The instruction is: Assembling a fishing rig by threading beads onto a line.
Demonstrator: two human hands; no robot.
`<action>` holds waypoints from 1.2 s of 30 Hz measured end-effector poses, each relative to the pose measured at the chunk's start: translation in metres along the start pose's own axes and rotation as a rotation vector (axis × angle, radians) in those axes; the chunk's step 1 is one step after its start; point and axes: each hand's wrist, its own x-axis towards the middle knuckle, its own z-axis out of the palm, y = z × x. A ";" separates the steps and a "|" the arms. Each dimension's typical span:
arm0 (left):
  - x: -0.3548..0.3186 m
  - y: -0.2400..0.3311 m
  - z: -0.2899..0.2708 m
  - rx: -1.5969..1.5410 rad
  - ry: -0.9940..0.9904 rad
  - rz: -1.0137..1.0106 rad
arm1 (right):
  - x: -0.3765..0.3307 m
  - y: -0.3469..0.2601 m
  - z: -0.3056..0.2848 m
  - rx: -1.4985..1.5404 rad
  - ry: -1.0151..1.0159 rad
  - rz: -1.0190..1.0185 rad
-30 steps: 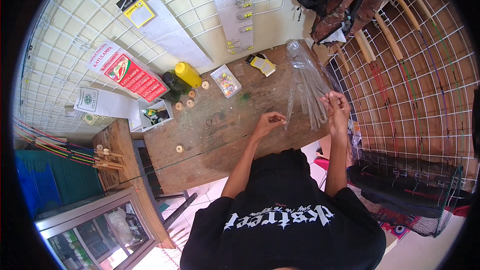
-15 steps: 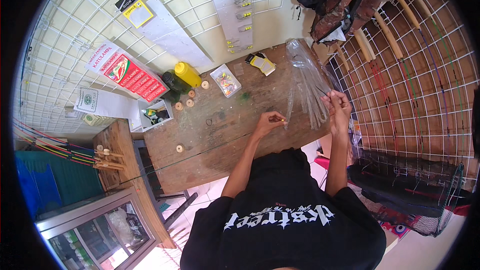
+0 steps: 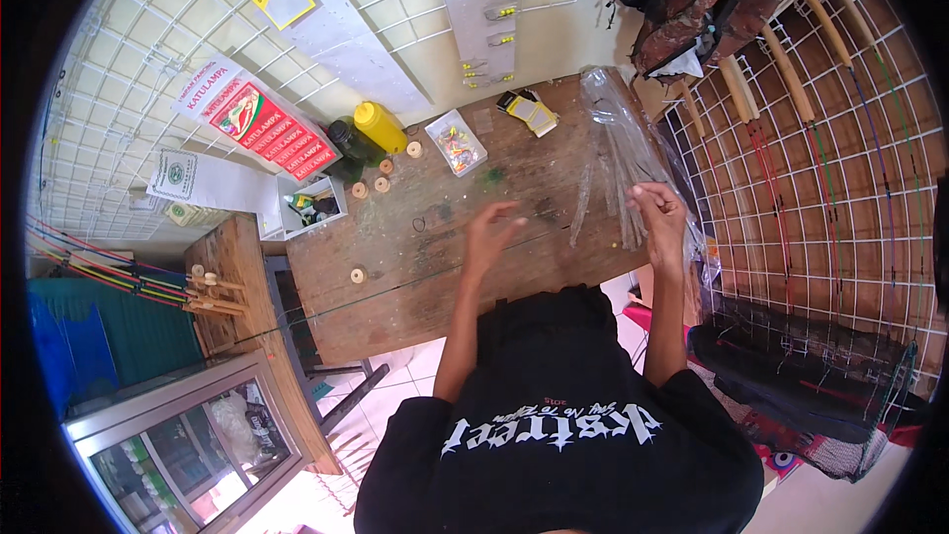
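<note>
My left hand (image 3: 491, 237) is over the middle of the wooden table (image 3: 395, 321), its fingers apart and slightly smeared, with nothing visible in them. At the right side of the table my right hand (image 3: 662, 222) is closed in a pinch. Whatever it holds is too thin or hidden to make out. A small yellow bead (image 3: 615, 245) shows just left of my right hand; whether it hangs or lies on the wood, I cannot tell. Beside and behind that hand lie long clear plastic strips or sleeves (image 3: 615, 153).
Toward the back stand a clear box of small colourful pieces (image 3: 456, 143), a yellow-and-black packet (image 3: 530, 113), a yellow bottle (image 3: 380, 128) and a dark bottle (image 3: 353, 145). Several wooden spools (image 3: 358, 276) sit at left, near a white box (image 3: 314, 210). Rods (image 3: 788, 74) line the right grid.
My left hand has let go of the yellow bead and moved left, its fingers opening. The bead now shows farther right, near my right hand, which stays pinched. The view has shifted slightly.
</note>
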 end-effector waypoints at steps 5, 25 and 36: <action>-0.040 -0.034 -0.059 0.160 0.188 -0.075 | -0.006 0.032 0.039 -0.159 -0.281 0.044; -0.057 -0.047 -0.059 0.319 -0.062 -0.188 | -0.043 0.121 0.108 -0.707 -0.674 -0.025; -0.057 -0.040 -0.062 0.288 -0.113 -0.251 | -0.042 0.124 0.118 -0.871 -0.845 -0.240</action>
